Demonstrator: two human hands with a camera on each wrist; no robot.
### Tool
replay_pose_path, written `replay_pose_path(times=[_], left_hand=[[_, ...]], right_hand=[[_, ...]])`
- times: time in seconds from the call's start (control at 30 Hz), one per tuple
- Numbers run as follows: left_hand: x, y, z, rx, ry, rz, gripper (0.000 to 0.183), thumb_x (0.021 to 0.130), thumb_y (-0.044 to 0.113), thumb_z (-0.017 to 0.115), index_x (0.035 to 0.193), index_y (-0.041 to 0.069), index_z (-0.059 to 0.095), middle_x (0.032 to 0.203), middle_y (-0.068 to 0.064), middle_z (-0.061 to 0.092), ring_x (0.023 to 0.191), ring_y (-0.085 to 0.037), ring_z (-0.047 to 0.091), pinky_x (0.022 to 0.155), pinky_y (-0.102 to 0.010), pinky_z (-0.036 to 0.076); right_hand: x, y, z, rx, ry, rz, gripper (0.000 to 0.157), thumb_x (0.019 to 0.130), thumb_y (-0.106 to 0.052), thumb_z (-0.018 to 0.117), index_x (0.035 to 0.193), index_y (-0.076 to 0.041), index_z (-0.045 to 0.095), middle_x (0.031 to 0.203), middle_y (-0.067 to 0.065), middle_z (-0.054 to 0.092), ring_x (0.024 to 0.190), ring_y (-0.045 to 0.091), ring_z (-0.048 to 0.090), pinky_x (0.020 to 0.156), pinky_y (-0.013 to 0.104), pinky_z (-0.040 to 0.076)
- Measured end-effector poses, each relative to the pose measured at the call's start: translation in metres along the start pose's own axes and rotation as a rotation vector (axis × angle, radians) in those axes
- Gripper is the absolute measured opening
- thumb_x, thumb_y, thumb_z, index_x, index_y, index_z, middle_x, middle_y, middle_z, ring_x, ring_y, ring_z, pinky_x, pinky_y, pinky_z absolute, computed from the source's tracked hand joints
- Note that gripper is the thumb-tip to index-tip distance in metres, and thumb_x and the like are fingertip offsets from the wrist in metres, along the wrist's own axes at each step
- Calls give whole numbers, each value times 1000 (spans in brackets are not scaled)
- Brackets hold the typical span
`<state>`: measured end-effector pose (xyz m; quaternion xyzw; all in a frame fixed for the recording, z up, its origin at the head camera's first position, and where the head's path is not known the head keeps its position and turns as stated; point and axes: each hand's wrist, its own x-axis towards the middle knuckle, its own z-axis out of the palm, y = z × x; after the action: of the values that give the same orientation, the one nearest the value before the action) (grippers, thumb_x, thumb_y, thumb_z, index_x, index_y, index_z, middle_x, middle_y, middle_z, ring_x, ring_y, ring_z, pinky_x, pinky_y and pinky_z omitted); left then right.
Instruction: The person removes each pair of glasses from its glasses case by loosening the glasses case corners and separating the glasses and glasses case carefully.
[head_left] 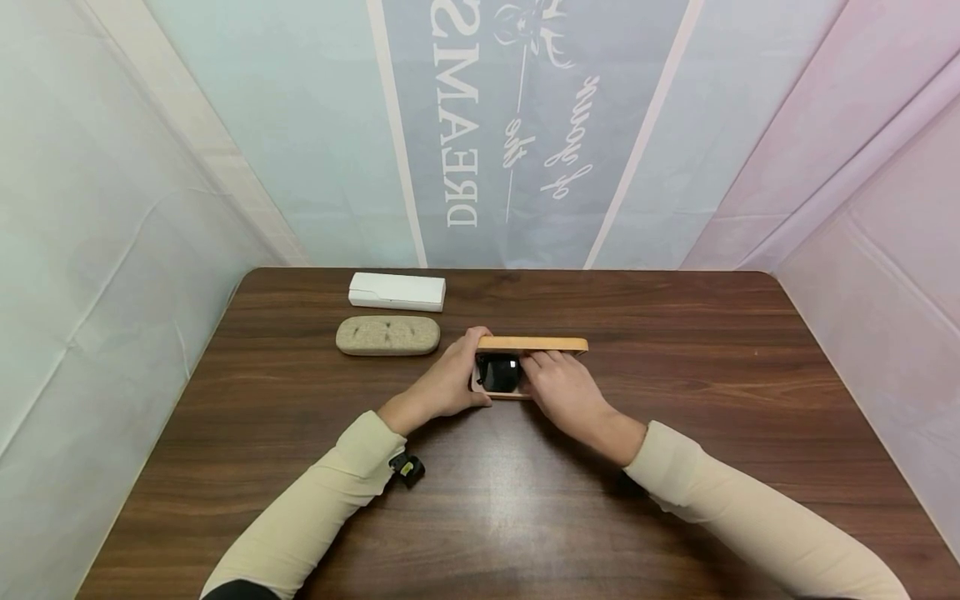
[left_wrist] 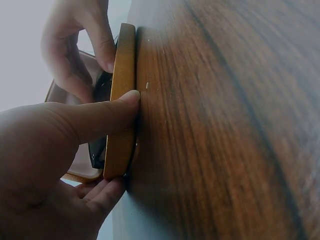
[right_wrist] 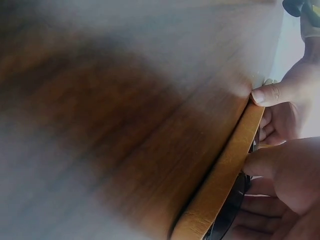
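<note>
A tan glasses case [head_left: 532, 343] stands on the table with its lid raised, and black sunglasses [head_left: 498, 372] lie in it. My left hand [head_left: 448, 379] grips the case's left end. In the left wrist view its thumb lies across the front wall of the case [left_wrist: 120, 100]. My right hand [head_left: 564, 392] reaches into the case from the right, its thumb and fingers pinching the sunglasses [right_wrist: 231, 207]. The right lens is hidden behind this hand in the head view.
A beige fabric glasses case [head_left: 387, 335] lies closed to the left of the hands. Behind it is a white oblong case [head_left: 397, 292], also closed. The brown wooden table [head_left: 712, 367] meets a printed cloth backdrop [head_left: 330, 142] at its far edge.
</note>
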<state>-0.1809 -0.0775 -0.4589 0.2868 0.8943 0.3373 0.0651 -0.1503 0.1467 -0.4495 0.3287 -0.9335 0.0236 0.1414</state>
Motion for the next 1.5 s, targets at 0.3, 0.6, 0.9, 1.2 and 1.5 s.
replay_pose_path(times=[0.3, 0.6, 0.9, 1.2, 1.5], left_hand=[[0, 1, 0, 8, 9, 5, 96, 72, 11, 94, 142, 10, 28, 133, -18, 53, 121, -32, 52, 104, -45, 43], [0, 0, 0, -1, 8, 8, 96, 71, 10, 95, 141, 8, 29, 133, -17, 53, 124, -32, 52, 106, -44, 42], [0, -1, 0, 2, 5, 4, 96, 72, 12, 94, 142, 9, 29, 135, -17, 52, 124, -32, 51, 106, -44, 41], [-1, 1, 1, -1, -1, -5, 96, 73, 12, 94, 143, 9, 29, 135, -16, 52, 123, -31, 51, 106, -44, 42], [0, 0, 1, -6, -4, -6, 94, 74, 12, 93, 142, 9, 29, 133, -14, 52, 121, -29, 52, 103, -43, 43]], right_hand=[[1, 1, -1, 36, 27, 0, 23, 91, -13, 78, 109, -1, 70, 104, 12, 71, 93, 28, 68, 79, 43, 56], [-1, 1, -2, 52, 68, -15, 18, 90, -9, 78, 106, -2, 71, 102, 11, 71, 92, 27, 68, 79, 41, 56], [0, -1, -2, 92, 99, -9, 14, 90, -8, 78, 93, -7, 64, 86, 4, 70, 78, 22, 65, 68, 37, 53], [0, -1, -3, 116, 103, -2, 16, 89, -5, 75, 90, -7, 59, 78, 3, 64, 70, 20, 62, 61, 35, 50], [-1, -1, -6, 239, 35, 83, 16, 89, -7, 75, 83, -11, 61, 70, 0, 59, 61, 13, 57, 52, 30, 47]])
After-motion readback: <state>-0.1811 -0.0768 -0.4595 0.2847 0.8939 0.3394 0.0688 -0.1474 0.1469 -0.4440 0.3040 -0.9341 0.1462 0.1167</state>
